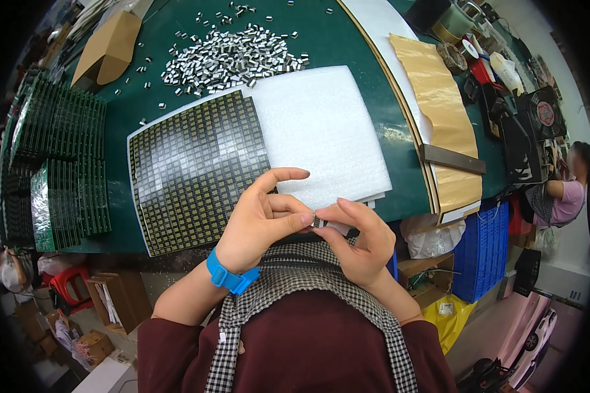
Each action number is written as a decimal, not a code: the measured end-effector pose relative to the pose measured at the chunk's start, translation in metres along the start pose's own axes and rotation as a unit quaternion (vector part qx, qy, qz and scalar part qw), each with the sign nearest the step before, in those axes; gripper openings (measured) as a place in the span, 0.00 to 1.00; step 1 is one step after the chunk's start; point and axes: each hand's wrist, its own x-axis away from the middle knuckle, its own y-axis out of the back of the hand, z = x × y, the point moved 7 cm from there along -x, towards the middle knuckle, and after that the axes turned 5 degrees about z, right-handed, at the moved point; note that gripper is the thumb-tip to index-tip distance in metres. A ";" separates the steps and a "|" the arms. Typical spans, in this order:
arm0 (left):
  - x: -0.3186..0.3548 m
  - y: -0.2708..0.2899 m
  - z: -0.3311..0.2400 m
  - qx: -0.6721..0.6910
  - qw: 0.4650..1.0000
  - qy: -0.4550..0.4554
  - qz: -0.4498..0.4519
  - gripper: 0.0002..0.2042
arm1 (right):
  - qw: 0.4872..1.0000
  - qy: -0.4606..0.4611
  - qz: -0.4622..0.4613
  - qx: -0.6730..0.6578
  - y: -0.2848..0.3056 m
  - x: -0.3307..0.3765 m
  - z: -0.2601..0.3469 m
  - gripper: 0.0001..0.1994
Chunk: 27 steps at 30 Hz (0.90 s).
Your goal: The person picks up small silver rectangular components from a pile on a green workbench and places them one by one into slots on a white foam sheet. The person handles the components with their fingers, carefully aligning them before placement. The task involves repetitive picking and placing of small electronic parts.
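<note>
Between the fingertips of both my hands is a small block-shaped part [318,222], dark with a silvery side. My left hand [262,216], with a blue strap on its wrist, pinches it from the left, index finger stretched out above. The thumb and fingers of my right hand [364,239] close on it from the right. Just beyond my hands lies a white foam sheet [328,131]. On its left half rests a sheet of black labels [200,173] in rows with yellowish print. Farther off, a heap of small silver-and-black parts [233,59] is spread on the green table [321,39].
Green circuit boards [65,131] stand in rows at the left. A cardboard box [108,49] sits behind them. At the right lie brown paper [439,98] and a dark bar [452,159]. A blue crate [480,252] is below the table's right edge. Another person [564,190] is at far right.
</note>
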 end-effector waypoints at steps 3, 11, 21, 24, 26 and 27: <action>0.000 -0.001 -0.001 -0.001 1.000 0.003 -0.010 0.26 | 1.000 -0.006 0.003 -0.001 0.000 0.000 0.000 0.23; 0.000 0.001 0.002 -0.059 0.998 0.018 -0.009 0.26 | 0.995 0.043 0.058 0.072 -0.003 -0.007 0.009 0.21; 0.011 0.014 -0.047 -0.363 0.917 -0.136 -0.100 0.17 | 0.965 -0.211 0.057 -0.143 -0.003 -0.002 -0.019 0.17; 0.012 0.004 -0.086 -0.609 0.715 -0.283 -0.193 0.16 | 0.888 -0.332 0.044 -0.314 -0.006 0.011 -0.034 0.13; 0.007 0.004 -0.071 -0.652 0.725 -0.194 -0.112 0.15 | 0.868 -0.348 0.041 -0.351 -0.006 0.012 -0.038 0.13; 0.008 0.003 -0.061 -0.667 0.727 -0.146 -0.071 0.15 | 0.857 -0.359 0.040 -0.367 -0.006 0.013 -0.039 0.13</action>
